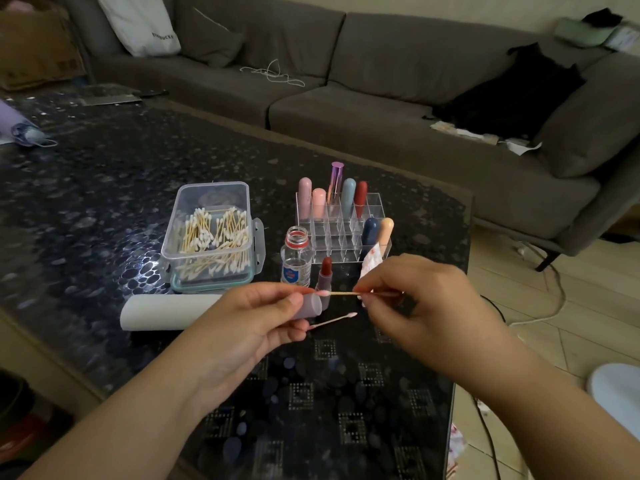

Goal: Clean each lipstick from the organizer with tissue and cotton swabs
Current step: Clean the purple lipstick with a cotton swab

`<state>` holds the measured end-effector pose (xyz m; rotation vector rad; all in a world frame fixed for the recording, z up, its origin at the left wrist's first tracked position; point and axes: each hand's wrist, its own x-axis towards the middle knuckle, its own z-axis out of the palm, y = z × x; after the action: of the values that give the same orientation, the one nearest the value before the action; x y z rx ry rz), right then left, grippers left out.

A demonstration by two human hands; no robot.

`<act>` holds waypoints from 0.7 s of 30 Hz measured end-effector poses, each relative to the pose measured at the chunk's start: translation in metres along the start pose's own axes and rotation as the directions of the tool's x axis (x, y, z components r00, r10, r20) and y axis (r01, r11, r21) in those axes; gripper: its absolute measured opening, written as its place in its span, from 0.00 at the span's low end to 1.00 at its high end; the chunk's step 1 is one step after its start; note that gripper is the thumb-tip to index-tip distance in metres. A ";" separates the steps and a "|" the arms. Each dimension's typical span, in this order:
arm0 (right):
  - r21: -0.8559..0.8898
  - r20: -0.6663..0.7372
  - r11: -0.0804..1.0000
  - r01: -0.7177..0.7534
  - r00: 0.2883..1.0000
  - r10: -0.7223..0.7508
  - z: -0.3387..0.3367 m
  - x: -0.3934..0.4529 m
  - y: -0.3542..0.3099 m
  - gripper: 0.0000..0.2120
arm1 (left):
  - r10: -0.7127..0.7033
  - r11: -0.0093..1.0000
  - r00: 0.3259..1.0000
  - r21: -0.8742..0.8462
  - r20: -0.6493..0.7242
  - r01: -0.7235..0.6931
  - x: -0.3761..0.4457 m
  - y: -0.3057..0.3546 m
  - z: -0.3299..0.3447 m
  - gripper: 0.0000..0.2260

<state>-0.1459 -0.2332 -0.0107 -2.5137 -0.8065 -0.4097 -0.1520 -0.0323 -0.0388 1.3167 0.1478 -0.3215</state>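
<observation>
Mauve lipstick cap (308, 306) half hidden in left hand (252, 317); swab's (341, 293) far end hidden.

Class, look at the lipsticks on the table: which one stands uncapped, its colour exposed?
The dark-red lipstick standing on the table in front of the clear organizer, beside the small bottle. Those in the organizer all appear capped.

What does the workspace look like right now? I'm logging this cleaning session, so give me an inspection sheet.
Surface: dark patterned glass table.
Job's things: organizer holding seven lipsticks; uncapped lipstick standing; swab box; open bottle; used swab lying.
Clutter: white roll; stained tissue.
Grippers: left hand holds cap; right hand pinches cotton swab.
Cables: white cord on floor.
Surroundings: grey sofa.
</observation>
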 end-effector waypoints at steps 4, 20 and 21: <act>0.006 -0.019 1.000 0.015 1.000 -0.015 -0.002 -0.002 0.000 0.12 | 0.001 1.000 1.000 -0.006 -0.008 -0.001 -0.001 0.002 0.000 0.08; -0.036 0.054 0.996 0.082 0.995 -0.080 0.001 0.000 -0.006 0.10 | 0.107 0.993 0.994 0.052 0.035 -0.109 -0.005 0.007 0.001 0.12; -0.008 0.063 0.996 0.083 0.995 -0.083 0.001 -0.001 -0.006 0.09 | 0.108 0.993 0.994 0.050 0.034 -0.110 -0.005 0.007 0.002 0.13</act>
<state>-0.1502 -0.2282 -0.0101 -2.5202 -0.9378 -0.3654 -0.1551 -0.0317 -0.0307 1.3648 0.0412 -0.2547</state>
